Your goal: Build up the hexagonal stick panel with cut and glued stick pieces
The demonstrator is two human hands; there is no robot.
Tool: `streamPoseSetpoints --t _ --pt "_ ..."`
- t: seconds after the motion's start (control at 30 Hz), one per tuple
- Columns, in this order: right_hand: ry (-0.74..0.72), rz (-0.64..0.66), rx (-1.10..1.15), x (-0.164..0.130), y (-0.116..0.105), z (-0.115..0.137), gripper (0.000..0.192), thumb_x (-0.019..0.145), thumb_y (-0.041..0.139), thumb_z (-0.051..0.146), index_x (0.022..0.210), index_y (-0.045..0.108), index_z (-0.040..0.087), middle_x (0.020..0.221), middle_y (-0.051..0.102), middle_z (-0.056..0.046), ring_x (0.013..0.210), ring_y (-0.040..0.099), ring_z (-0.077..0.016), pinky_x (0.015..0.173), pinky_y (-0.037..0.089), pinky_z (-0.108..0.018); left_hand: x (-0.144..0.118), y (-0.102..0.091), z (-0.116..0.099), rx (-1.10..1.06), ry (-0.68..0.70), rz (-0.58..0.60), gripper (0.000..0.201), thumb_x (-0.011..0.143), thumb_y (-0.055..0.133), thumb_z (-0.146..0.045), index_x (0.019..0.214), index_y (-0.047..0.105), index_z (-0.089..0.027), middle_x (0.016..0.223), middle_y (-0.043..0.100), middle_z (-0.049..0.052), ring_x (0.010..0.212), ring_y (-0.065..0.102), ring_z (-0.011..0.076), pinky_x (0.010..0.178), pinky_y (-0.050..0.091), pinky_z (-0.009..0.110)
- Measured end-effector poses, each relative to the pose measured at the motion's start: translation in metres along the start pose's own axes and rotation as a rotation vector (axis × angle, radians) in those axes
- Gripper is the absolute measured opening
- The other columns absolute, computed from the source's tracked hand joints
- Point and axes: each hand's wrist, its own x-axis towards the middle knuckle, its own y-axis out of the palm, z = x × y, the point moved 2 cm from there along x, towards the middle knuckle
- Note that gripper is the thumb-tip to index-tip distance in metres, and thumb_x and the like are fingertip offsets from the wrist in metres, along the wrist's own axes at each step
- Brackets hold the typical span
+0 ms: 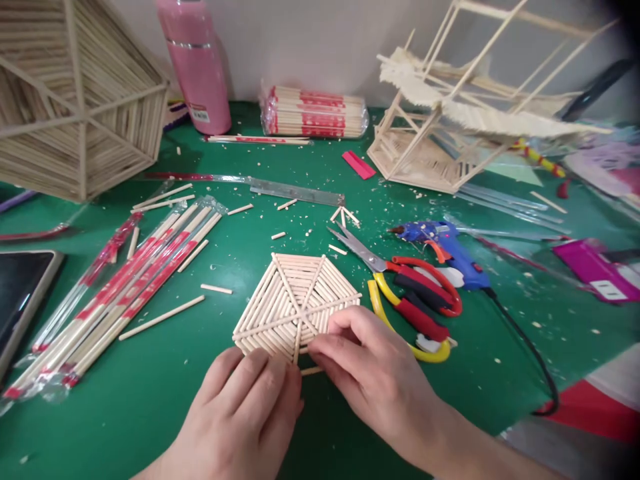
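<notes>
A flat hexagon panel [295, 300] made of thin wooden sticks lies on the green mat [150, 400] in front of me. My left hand [245, 413] rests flat with its fingertips on the panel's near edge. My right hand [370, 373] pinches a short wooden stick [311, 370] at that same near edge, thumb and fingers closed on it.
Scissors [400, 287] and a blue glue gun [445, 250] lie right of the panel. Wrapped chopsticks [125, 280] sit at left, a clear ruler [295, 192] behind. A large stick hexagon [75, 100], pink bottle [197, 63], chopstick pack [315, 112] and stick frame [450, 120] stand farther back.
</notes>
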Motion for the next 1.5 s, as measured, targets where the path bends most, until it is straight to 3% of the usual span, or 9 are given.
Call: streamPoseSetpoints --t 0.13,0.23,0.43,0.97,1.1,1.27,1.5 --pt "0.030 -0.016 0.140 -0.003 -0.001 -0.005 0.018 0.084 0.051 0.010 0.096 0.061 0.020 0.085 0.052 -0.004 0.076 0.053 -0.0144 0.065 0.048 -0.027 0.002 0.001 0.000 0.052 0.026 0.026 0.015 0.086 0.050 -0.019 0.094 0.063 -0.017 0.089 0.061 0.004 0.084 0.051 0.0190 0.078 0.037 0.036" --pt "0.052 -0.030 0.196 -0.005 -0.003 -0.009 0.017 0.082 0.052 0.008 0.093 0.060 0.020 0.085 0.052 -0.003 0.075 0.054 -0.0135 0.064 0.049 -0.026 0.002 0.002 0.001 0.086 0.063 0.044 0.017 0.086 0.051 -0.022 0.098 0.062 -0.019 0.089 0.060 0.004 0.083 0.050 0.0196 0.077 0.037 0.037" --pt "0.063 -0.006 0.146 -0.002 -0.001 -0.009 0.014 0.084 0.051 0.011 0.081 0.061 0.019 0.080 0.052 -0.002 0.070 0.053 -0.0125 0.061 0.045 -0.025 0.000 0.004 0.002 0.105 0.059 0.112 0.023 0.087 0.046 -0.025 0.103 0.061 -0.018 0.094 0.060 0.004 0.084 0.050 0.0198 0.077 0.037 0.038" --pt "0.046 -0.047 0.047 0.001 0.004 -0.005 0.015 0.086 0.050 0.015 0.078 0.062 0.019 0.077 0.054 -0.003 0.072 0.053 -0.0152 0.063 0.045 -0.029 0.003 0.006 0.003 0.122 0.068 0.106 0.025 0.087 0.044 -0.027 0.103 0.061 -0.016 0.092 0.061 0.005 0.082 0.053 0.0197 0.077 0.039 0.037" --pt "0.053 -0.046 0.115 -0.001 0.001 -0.005 0.013 0.084 0.051 0.012 0.082 0.061 0.020 0.080 0.054 -0.003 0.073 0.054 -0.0147 0.064 0.047 -0.028 0.002 0.006 0.003 0.128 0.075 0.115 0.027 0.086 0.046 -0.027 0.106 0.059 -0.014 0.094 0.060 0.005 0.083 0.051 0.0203 0.077 0.039 0.038" --pt "0.127 -0.181 0.329 -0.007 -0.008 -0.012 0.021 0.081 0.051 0.009 0.098 0.054 0.021 0.089 0.051 -0.003 0.074 0.053 -0.0130 0.058 0.048 -0.023 0.002 0.007 0.003 0.121 0.087 0.099 0.026 0.085 0.048 -0.025 0.105 0.059 -0.013 0.094 0.057 0.006 0.083 0.049 0.0211 0.076 0.038 0.039" --pt "0.199 -0.274 0.466 -0.007 -0.009 -0.015 0.021 0.084 0.049 0.008 0.099 0.054 0.021 0.088 0.049 -0.001 0.070 0.051 -0.0102 0.054 0.045 -0.021 0.007 0.006 0.003 0.124 0.083 0.113 0.027 0.086 0.044 -0.025 0.108 0.058 -0.018 0.094 0.055 0.006 0.081 0.049 0.0196 0.072 0.037 0.036"
